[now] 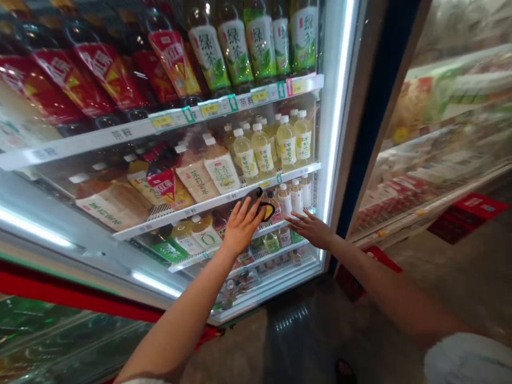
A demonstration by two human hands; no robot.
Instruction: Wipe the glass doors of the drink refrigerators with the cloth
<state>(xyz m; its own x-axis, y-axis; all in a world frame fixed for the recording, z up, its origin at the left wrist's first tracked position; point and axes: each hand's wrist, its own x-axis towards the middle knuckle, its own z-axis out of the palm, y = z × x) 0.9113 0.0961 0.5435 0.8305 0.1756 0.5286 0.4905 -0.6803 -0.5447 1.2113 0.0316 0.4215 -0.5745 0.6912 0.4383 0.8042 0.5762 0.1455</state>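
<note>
Reaching toward a glass-door drinks cooler [340, 133]: green tea bottles [236, 50] stood on the upper shelf, and a price strip [216, 200] ran in front of the hands. Dark object with yellow band [264, 209], too blurred to identify, sat at the strip, tilted, long axis running down-right, at left hand [242, 226] fingertips. Left hand open, fingers spread. Right hand [312, 229] open, palm down, near white-capped bottles [285, 200].
</note>
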